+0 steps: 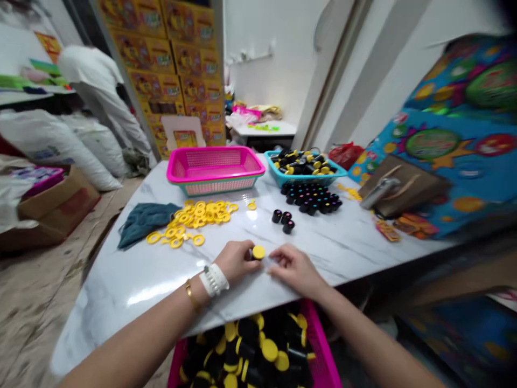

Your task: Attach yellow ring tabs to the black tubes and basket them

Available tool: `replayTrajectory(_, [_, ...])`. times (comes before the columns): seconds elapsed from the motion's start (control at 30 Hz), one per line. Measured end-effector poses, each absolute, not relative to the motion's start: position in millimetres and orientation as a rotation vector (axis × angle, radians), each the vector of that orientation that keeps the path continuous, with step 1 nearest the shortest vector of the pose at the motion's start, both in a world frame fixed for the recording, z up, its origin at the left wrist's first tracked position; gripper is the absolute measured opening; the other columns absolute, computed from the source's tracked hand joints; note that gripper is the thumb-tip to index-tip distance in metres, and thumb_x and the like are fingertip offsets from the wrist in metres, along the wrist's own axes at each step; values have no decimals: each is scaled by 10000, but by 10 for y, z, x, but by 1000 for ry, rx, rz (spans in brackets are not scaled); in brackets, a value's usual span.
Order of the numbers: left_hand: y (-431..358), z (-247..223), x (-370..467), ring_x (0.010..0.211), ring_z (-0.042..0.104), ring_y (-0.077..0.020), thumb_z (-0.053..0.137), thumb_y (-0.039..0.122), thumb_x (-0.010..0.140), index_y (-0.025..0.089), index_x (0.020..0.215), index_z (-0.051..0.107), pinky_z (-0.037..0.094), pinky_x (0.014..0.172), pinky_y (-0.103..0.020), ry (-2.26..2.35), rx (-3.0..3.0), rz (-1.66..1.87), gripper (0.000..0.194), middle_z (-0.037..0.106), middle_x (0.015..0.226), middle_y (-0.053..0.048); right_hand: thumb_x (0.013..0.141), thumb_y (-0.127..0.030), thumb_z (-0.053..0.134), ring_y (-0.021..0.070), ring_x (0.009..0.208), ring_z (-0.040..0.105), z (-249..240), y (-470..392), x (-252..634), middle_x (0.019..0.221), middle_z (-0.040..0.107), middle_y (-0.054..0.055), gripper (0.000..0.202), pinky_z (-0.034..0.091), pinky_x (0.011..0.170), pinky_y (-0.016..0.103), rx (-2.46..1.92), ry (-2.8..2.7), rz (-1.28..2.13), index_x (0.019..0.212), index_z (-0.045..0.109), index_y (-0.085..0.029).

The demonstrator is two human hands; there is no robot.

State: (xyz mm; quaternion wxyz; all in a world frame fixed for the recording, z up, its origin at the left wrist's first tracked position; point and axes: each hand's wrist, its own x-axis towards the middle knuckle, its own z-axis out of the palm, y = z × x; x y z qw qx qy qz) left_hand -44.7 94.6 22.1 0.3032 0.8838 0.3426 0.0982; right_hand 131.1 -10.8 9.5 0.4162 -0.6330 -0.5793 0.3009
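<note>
Near the table's front edge, my left hand [238,260] grips a small black piece with a round yellow cap [258,252] between thumb and fingers. Just to its right is my right hand [294,267], its fingers curled toward the piece but apart from it; whether they pinch something small is not clear. Beyond my hands stand three black pieces [288,226] on the white marbled table [226,221]. A tight group of black pieces [311,198] stands farther back. Yellow rings [202,213] lie in a loose pile at the left, beside a dark teal cloth [147,222].
A pink basket [216,172] and a blue basket [339,171] of black and yellow pieces stand at the back. Below the front edge sits a pink basket [323,345] full of such pieces. A brown paper bag [407,186] is at the right. A person [97,81] bends over at the left.
</note>
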Motion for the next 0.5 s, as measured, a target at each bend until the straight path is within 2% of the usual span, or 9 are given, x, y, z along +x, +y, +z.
replayTrajectory(0.1, [1013, 206, -465, 626, 562, -150, 609, 348, 762, 180, 742, 560, 343, 586, -236, 988, 2421, 308, 176, 615, 654, -2, 711, -72, 670, 142, 718, 574, 68, -251, 1254, 810, 603, 14, 130, 449, 697, 263, -1611, -1661, 529, 760, 663, -192])
replayTrajectory(0.23, [1091, 213, -491, 651, 582, -164, 570, 366, 801, 183, 766, 572, 360, 613, -247, 1117, 2458, 383, 186, 630, 679, -13, 721, -38, 613, 149, 735, 598, 88, -296, 1213, 767, 619, 12, 155, 445, 698, 249, -1664, -1713, 464, 706, 642, -189])
replayTrajectory(0.3, [1112, 223, -504, 669, 600, -170, 566, 363, 808, 186, 876, 613, 379, 630, -250, 1133, 2437, 406, 196, 648, 699, -10, 691, -41, 600, 141, 699, 586, 104, -292, 1240, 757, 615, 6, 148, 441, 671, 241, -1673, -1748, 433, 710, 632, -185])
replayTrajectory(0.37, [1121, 228, -512, 688, 615, -172, 574, 347, 804, 184, 1054, 621, 405, 660, -255, 1118, 2402, 435, 302, 666, 725, -6, 663, -53, 594, 129, 656, 580, 120, -280, 1360, 731, 627, -7, 148, 442, 632, 225, -1663, -1764, 499, 716, 638, -183])
replayTrajectory(0.5, [1109, 213, -506, 698, 629, -167, 582, 328, 804, 160, 1254, 568, 441, 701, -263, 1032, 2346, 445, 481, 691, 779, -10, 611, -42, 585, 118, 506, 565, 247, -259, 1981, 551, 627, -41, 152, 407, 489, 201, -1817, -1504, 597, 644, 642, -179])
